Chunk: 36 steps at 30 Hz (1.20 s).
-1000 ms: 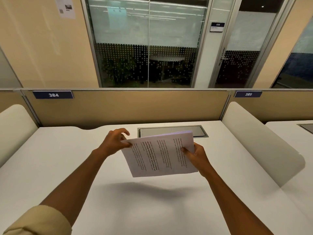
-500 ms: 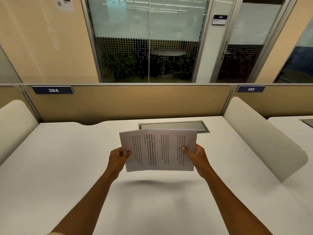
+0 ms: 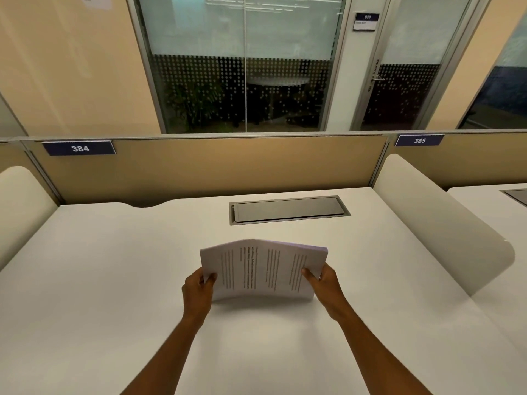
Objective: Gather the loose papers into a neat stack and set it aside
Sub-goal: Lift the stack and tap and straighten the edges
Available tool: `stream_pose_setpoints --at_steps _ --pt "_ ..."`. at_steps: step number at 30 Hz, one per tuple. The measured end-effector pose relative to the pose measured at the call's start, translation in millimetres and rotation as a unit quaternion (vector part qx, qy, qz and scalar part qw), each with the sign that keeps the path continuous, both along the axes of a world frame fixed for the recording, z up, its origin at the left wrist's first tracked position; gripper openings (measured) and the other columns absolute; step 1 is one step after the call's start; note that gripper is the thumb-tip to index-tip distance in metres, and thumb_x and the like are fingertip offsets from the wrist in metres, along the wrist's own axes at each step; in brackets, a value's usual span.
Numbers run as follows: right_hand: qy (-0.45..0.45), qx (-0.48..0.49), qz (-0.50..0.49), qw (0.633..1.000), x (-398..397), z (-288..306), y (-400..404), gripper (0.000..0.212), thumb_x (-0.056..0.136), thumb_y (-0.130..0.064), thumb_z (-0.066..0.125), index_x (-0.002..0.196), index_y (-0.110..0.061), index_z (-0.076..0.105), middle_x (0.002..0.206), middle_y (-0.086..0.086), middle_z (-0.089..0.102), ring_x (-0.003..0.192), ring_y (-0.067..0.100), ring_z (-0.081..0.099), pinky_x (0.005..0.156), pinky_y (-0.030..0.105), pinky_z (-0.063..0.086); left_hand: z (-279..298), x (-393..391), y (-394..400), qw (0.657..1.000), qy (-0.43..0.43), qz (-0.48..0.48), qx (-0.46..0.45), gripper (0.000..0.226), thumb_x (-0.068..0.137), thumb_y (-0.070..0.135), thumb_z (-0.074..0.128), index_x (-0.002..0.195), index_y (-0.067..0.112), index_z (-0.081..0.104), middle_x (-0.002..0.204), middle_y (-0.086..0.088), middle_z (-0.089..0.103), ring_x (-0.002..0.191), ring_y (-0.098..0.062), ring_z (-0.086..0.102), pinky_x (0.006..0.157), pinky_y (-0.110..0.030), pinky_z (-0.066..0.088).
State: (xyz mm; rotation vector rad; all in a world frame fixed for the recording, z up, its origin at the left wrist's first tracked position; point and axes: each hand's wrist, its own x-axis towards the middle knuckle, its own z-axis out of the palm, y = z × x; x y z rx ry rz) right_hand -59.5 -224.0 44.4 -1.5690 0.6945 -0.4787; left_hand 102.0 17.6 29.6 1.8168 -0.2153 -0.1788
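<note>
both hands hold a stack of papers [image 3: 263, 270] over the white desk [image 3: 114, 280], on the near side of the grey cable hatch [image 3: 289, 210] set into the desktop. the left hand [image 3: 198, 292] grips the stack's left edge, thumb on the printed face and fingers curled shut behind it. the right hand [image 3: 325, 283] grips the right edge the same way, thumb on front, fingers closed behind. the stack bows upward in the middle, its lower edge at or just above the desk; i cannot tell whether it touches. the top sheet carries several blocks of printed text turned sideways, too blurred to read.

beyond the hatch stands a tan partition [image 3: 216, 163]. on it, to the hatch's far left, is a dark blue plate reading "384" [image 3: 79, 148]; to the far right, a matching plate reading "385" [image 3: 419, 140]. above and beyond the hatch, a door sign [image 3: 367, 21] reads "030" on its dark strip, with smaller writing below that is illegible. a cream divider [image 3: 433, 218] rises at the desk's right side, right of the hatch.
</note>
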Motion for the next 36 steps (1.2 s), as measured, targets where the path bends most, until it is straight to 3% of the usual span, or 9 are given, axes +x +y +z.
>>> stream_pose_setpoints --at_steps 4,7,17,22,26,29,32,36 --pt "0.011 0.018 -0.004 1.000 -4.7 -15.9 4.3 0.032 0.094 -0.011 0.058 0.126 -0.016 0.054 0.115 0.003 0.066 0.108 0.021 0.063 0.074 0.019 0.054 -13.7 -5.4 5.5 1.000 0.026 -0.002 0.011 0.016 0.093 0.004 0.055 0.106 0.005 0.065 0.099 -0.011 0.069 0.096 -0.031 0.065 0.080 -0.033 0.052" --pt "0.019 0.008 0.000 1.000 -0.1 -14.9 1.9 0.036 0.094 -0.011 0.058 0.129 -0.015 0.052 0.118 0.005 0.065 0.110 0.022 0.061 0.087 0.030 0.055 -11.2 0.1 4.5 1.000 0.017 -0.006 0.022 0.018 0.094 0.003 0.054 0.109 0.002 0.064 0.103 -0.013 0.069 0.096 -0.031 0.064 0.084 -0.035 0.052" --pt "0.014 -0.019 -0.008 1.000 11.8 0.5 -4.8 0.033 0.095 -0.014 0.057 0.126 -0.021 0.051 0.110 0.000 0.064 0.099 0.017 0.062 0.072 0.016 0.053 1.6 15.0 1.3 1.000 -0.016 -0.013 0.023 0.019 0.095 0.006 0.052 0.111 0.006 0.063 0.107 -0.013 0.068 0.095 -0.032 0.064 0.086 -0.039 0.055" --pt "0.040 -0.011 0.006 0.999 3.4 -15.7 0.4 0.034 0.095 -0.013 0.057 0.128 -0.016 0.051 0.116 0.005 0.064 0.108 0.023 0.061 0.089 0.034 0.056 -12.2 11.4 7.9 0.997 0.015 -0.038 0.064 0.020 0.095 0.007 0.053 0.112 0.003 0.064 0.111 -0.016 0.069 0.100 -0.033 0.064 0.090 -0.043 0.054" --pt "0.062 -0.031 0.010 0.998 2.4 -14.8 -3.9 0.033 0.093 -0.016 0.060 0.125 -0.015 0.054 0.112 0.000 0.064 0.103 0.018 0.060 0.077 0.018 0.051 -12.3 14.0 9.2 0.995 0.022 -0.035 0.088 0.017 0.094 0.007 0.054 0.105 0.002 0.066 0.107 -0.015 0.070 0.097 -0.032 0.064 0.084 -0.038 0.052" --pt "0.065 -0.044 0.019 0.997 4.6 -9.0 -10.1 0.029 0.093 -0.019 0.061 0.121 -0.019 0.057 0.113 0.002 0.066 0.100 0.019 0.062 0.079 0.025 0.053 -2.4 17.2 8.9 0.994 -0.001 -0.048 0.098 0.016 0.093 0.008 0.056 0.103 0.003 0.067 0.103 -0.014 0.071 0.092 -0.033 0.065 0.077 -0.037 0.054" --pt "0.047 -0.042 0.021 0.998 4.4 1.3 -17.6 0.023 0.091 -0.021 0.064 0.113 -0.021 0.059 0.108 0.002 0.069 0.097 0.019 0.066 0.073 0.022 0.054 15.8 24.7 7.2 0.992 -0.044 -0.076 0.094 0.017 0.094 0.015 0.057 0.102 0.004 0.068 0.098 -0.013 0.072 0.085 -0.032 0.068 0.072 -0.038 0.058" --pt "0.036 -0.028 0.022 0.999 5.7 19.4 -28.9 0.025 0.084 -0.020 0.072 0.107 -0.019 0.063 0.102 0.002 0.072 0.096 0.019 0.069 0.074 0.026 0.057 51.0 43.0 0.4 0.984 -0.110 -0.100 0.099 0.017 0.094 0.017 0.058 0.098 0.004 0.067 0.095 -0.011 0.072 0.077 -0.026 0.068 0.063 -0.026 0.054"
